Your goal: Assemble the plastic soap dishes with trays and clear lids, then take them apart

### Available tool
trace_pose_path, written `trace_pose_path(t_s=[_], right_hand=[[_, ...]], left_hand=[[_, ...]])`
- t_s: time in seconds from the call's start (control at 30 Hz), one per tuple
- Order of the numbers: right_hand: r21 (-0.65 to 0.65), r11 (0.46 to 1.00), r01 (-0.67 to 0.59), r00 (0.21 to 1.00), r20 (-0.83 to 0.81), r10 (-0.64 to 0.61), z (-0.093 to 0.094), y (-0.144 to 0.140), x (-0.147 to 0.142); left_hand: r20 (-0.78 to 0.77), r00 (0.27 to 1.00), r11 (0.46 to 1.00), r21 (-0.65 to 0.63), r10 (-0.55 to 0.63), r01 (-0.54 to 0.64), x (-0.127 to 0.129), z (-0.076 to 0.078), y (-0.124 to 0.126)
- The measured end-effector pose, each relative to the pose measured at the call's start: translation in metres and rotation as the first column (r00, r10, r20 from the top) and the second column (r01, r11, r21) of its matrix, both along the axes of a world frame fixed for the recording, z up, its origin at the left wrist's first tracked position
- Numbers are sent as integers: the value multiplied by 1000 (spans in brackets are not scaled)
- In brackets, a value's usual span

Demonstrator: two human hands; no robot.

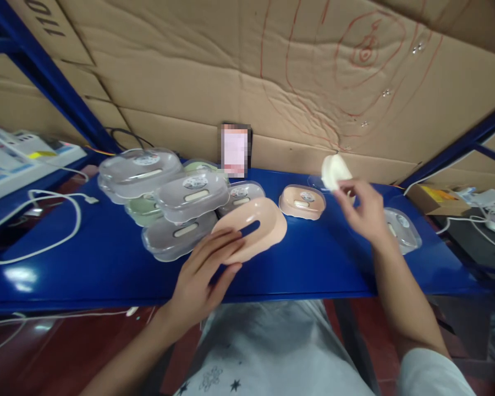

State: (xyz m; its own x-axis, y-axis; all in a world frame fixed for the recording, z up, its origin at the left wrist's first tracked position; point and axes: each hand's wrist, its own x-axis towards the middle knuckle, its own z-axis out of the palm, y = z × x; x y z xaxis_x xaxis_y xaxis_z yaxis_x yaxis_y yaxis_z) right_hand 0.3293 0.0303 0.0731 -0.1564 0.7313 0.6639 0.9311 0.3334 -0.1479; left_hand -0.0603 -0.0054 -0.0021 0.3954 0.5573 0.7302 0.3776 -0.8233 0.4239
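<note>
My left hand (208,269) grips a peach oval dish (268,228) by its near left end, fingers over the rim and thumb along the side. A long slot opens through the dish's base. It is tilted above the blue table. Further right, my right hand (363,209) pinches a cream curved piece (334,170), raised near the back of the table. Its full shape is partly hidden by the fingers. Between the hands, towards the back, sits a peach lidded box (302,202) with a clear cover and a round label.
Several grey lidded boxes (192,195) and green ones (142,209) are piled at the left. Another clear-lidded box (402,228) lies beyond my right forearm. A phone-like screen (236,149) leans on the cardboard (181,66). White cables (80,220) trail over the blue table (313,269).
</note>
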Motion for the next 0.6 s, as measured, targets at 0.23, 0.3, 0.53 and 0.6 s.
trace_pose_path(t_s=[0.23,0.3,0.53,0.6], right_hand=[[-165,771,-615,581,567,584,-47,-59,-121],[-119,754,-647,562,595,575,-55,-60,-126],[13,706,-708,654,391,648,-38,-52,-105],[-201,758,-620,690,319,649,-37,-44,-97]], left_hand=[[53,997,996,-80,51,-46,0,0,0],[-11,999,998,-54,33,-34,1,1,1],[-247,969,990,143,19,17,8,2,-2],[-340,940,982,182,11,54,9,1,-3]])
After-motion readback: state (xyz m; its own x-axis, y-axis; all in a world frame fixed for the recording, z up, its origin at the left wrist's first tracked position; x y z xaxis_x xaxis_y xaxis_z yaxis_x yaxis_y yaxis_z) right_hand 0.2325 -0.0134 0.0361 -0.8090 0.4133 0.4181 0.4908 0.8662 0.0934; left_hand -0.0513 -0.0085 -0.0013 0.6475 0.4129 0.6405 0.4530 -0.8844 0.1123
